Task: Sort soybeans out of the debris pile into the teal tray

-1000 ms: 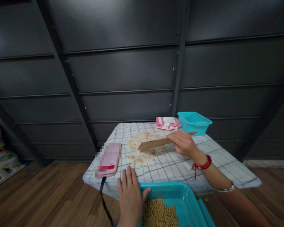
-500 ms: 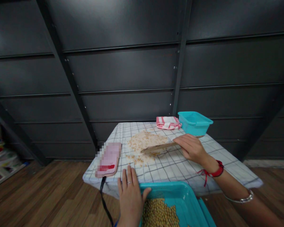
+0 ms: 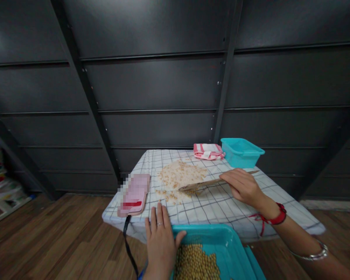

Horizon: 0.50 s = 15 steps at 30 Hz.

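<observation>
Rightward moved the board (image 3: 202,184), pinched in my right grip (image 3: 242,188); my left grip (image 3: 162,238) lies flat, empty, at the bean tray (image 3: 198,227). Mid-frame, plenty of grain (image 3: 177,174) remains spread.

Teal tray (image 3: 204,226) and beans (image 3: 196,262) cut off by the bottom edge, tray's left side partly covered by your left hand (image 3: 161,242), flat strip (image 3: 202,184) partly hidden by your right hand (image 3: 245,188), pink device (image 3: 137,190) pixelated, pale grains (image 3: 181,171) too small to identify.
</observation>
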Available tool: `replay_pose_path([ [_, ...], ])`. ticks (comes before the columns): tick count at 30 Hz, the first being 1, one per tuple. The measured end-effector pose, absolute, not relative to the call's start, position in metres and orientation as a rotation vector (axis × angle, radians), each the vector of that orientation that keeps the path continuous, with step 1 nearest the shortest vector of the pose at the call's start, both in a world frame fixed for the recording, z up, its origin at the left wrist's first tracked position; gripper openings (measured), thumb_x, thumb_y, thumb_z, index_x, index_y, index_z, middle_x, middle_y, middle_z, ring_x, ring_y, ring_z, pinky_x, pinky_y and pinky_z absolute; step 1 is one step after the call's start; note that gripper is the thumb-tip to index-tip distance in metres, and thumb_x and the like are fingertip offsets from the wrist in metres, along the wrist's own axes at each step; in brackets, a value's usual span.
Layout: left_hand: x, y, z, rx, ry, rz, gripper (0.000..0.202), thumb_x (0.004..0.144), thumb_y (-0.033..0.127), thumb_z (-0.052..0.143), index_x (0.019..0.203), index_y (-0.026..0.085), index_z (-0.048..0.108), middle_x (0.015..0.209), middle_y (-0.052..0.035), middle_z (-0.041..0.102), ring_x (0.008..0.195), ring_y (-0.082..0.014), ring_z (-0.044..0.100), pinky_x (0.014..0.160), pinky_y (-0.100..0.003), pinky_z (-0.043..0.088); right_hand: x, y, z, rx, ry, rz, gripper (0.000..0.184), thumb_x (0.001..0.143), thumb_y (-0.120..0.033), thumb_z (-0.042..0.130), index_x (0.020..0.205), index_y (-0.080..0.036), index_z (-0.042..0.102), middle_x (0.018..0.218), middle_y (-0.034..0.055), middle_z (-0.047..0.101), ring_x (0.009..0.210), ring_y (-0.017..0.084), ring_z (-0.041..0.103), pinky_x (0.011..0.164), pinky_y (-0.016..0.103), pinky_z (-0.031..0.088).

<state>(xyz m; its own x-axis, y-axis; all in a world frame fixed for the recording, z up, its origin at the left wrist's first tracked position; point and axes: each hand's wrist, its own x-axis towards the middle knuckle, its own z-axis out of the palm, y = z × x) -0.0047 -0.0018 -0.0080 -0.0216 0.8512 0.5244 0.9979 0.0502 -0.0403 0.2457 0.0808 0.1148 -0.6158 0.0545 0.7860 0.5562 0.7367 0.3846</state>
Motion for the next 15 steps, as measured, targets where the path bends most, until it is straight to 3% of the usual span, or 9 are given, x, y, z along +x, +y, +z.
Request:
replay_pose_path([
  [15, -0.007, -0.002, -0.007, -1.875, -1.916, -0.472, 0.071, 0.071, 0.057, 0.040, 0.122, 0.007, 0.042, 0.128, -0.0185, 0.045, 0.118, -0.0344, 0.037, 0.094, -0.053, 0.033, 0.260, 0.077, 0.119, -0.485, -2.143, -0.766, 0.039, 0.070, -0.001, 0.037, 0.099, -0.022, 0.055, 0.075, 0.0032, 0.065, 0.070, 0.016, 0.061, 0.062, 0.032, 0.050],
])
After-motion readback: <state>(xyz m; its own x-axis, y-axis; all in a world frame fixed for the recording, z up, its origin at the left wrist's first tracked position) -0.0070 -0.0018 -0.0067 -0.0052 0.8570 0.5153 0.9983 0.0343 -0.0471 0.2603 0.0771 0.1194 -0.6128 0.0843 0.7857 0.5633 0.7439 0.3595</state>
